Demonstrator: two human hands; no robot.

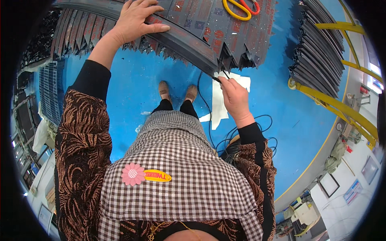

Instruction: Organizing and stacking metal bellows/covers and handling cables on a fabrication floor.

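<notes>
A long dark grey profile (183,42) lies slantwise across the top of a stack of similar profiles. My left hand (136,22) rests on it with fingers spread and thumb stretched along its surface. At the profile's near right end, my right hand (235,98) is closed in a pinch on a thin black strip (216,78), which meets the profile's cut end. Just how the strip sits in the profile is too small to make out. A black cord-like length (209,116) hangs below and runs down to a loose coil (231,154) on the floor beside me.
Stacked profiles (237,34) with jagged cut ends bear yellow- and red-handled scissors (237,16). White paper (219,106) lies on the blue floor (289,148). To the right, more profiles (317,52) rest on a yellow rack (337,100). A blue crate (51,92) stands left.
</notes>
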